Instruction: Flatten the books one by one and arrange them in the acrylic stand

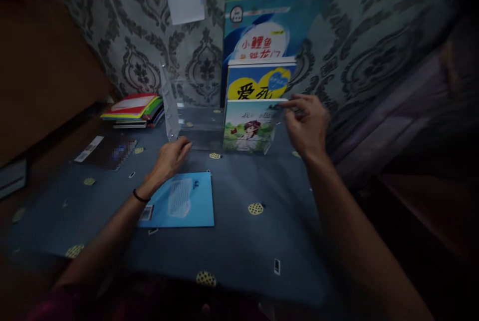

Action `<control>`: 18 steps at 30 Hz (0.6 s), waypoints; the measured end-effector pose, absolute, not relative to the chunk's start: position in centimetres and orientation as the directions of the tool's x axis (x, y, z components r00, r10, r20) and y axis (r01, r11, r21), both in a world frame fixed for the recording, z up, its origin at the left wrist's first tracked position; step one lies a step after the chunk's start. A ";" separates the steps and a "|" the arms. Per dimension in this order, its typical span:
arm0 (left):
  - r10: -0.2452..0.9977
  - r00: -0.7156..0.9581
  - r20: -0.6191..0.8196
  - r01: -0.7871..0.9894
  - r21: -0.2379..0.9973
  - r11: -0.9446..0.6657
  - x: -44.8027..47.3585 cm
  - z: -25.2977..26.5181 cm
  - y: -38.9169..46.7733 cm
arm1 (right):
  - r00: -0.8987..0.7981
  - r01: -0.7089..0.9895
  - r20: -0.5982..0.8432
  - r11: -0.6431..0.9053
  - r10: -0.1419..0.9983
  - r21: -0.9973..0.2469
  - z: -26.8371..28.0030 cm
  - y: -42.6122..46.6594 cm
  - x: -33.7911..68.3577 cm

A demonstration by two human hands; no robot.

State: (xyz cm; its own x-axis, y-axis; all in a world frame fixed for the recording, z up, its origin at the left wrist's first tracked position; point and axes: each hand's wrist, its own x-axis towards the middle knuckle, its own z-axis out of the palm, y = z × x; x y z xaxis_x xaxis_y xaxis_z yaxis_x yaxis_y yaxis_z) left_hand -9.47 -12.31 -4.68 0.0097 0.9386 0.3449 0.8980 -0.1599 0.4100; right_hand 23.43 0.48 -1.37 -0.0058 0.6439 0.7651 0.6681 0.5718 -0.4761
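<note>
Bare forearms (359, 231) reach over a blue tablecloth (232, 248), the left one above a light-blue book (201, 206) lying flat. The left hand (169, 159) sits by the clear rack (170, 106), fingers bunched (any grip, I cannot tell). The right hand (307, 124) pinches the top corner of the green-covered book (247, 136), frontmost in the rack; more books (256, 74) rise behind.

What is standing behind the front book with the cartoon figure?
Behind the front book rise a blue-and-yellow book and taller blue books; their covered lower parts cannot be seen.
</note>
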 end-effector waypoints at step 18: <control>0.943 0.293 0.156 0.935 0.159 -0.316 -10.2 -10.9 -21.4 | -0.764 0.267 0.468 0.878 0.445 -0.398 -10.8 -13.6 8.3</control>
State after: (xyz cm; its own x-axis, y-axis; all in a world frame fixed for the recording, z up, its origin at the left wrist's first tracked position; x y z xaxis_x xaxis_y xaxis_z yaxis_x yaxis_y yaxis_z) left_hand -10.25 -21.44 -10.93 0.2926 0.9433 0.1565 0.9351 -0.3165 0.1593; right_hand 8.25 -13.55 -10.83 -0.7639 0.4445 0.4678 0.2673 0.8777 -0.3977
